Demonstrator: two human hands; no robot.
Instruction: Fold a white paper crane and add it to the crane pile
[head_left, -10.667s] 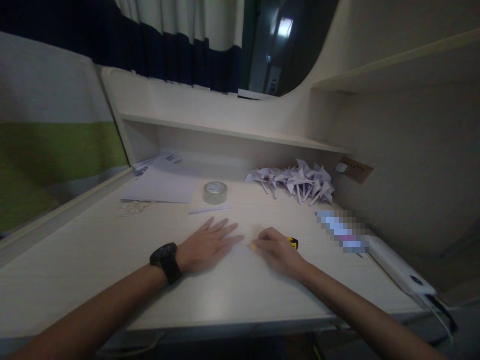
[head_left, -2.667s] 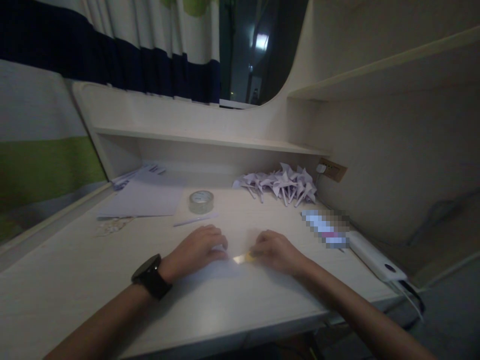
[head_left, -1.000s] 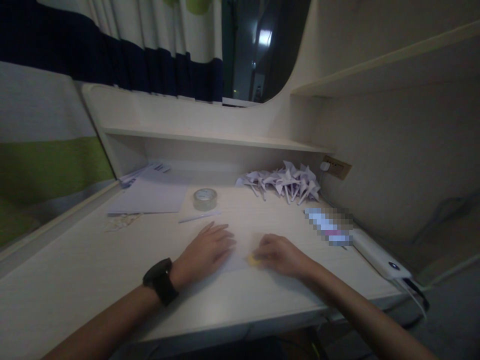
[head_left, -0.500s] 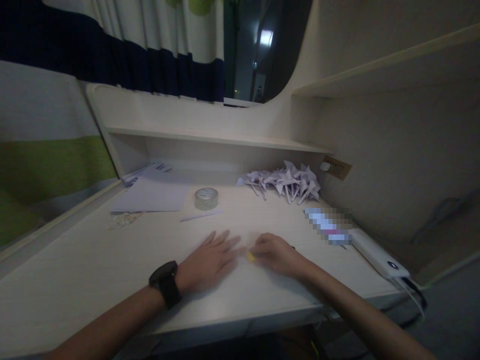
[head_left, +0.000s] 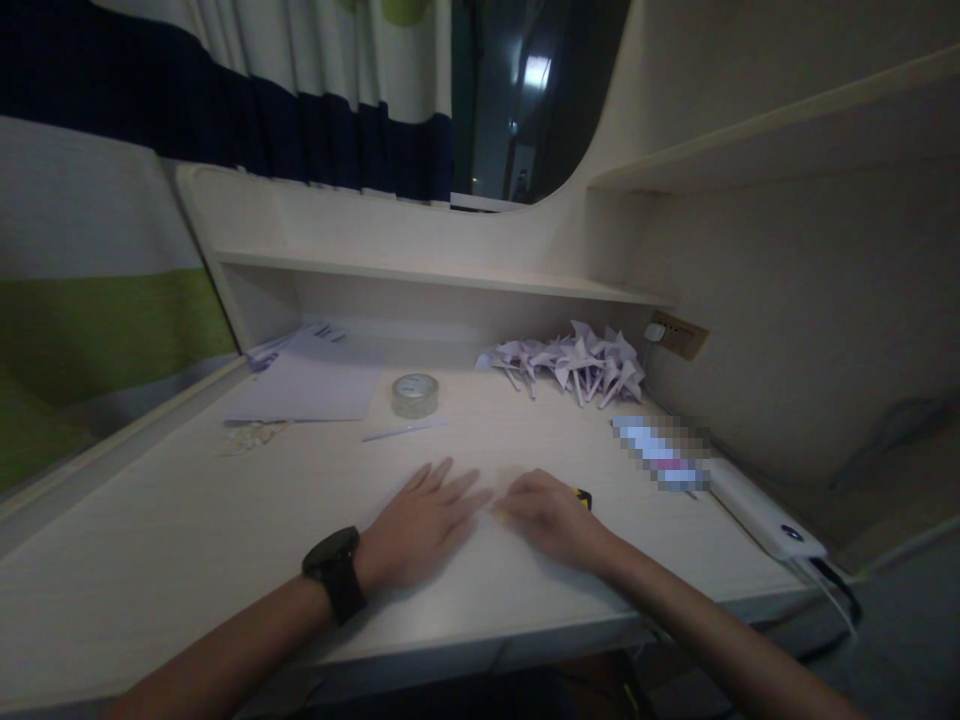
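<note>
My left hand (head_left: 420,525) lies palm down on the desk, fingers spread, a dark watch (head_left: 336,570) on its wrist. Just to its right, my right hand (head_left: 553,518) is closed, with a small yellow tip (head_left: 501,513) showing at its fingertips. A yellow-and-black end (head_left: 583,498) sticks out behind that hand. Both bits seem to belong to one held tool, but its kind is hidden. The two hands almost touch at the fingertips. Whether something thin and pale lies under them I cannot tell.
Behind the hands lie a clear tape roll (head_left: 415,397) and a thin white paper stick (head_left: 405,430). White paper sheets (head_left: 307,380) rest at the back left. Several paper pinwheels (head_left: 577,360) are heaped at the back right. A blurred-out phone (head_left: 656,455) and white power strip (head_left: 765,515) lie right.
My right hand has shifted slightly and turned, so more of the yellow-and-black end shows behind it. My left hand stays flat in place.
</note>
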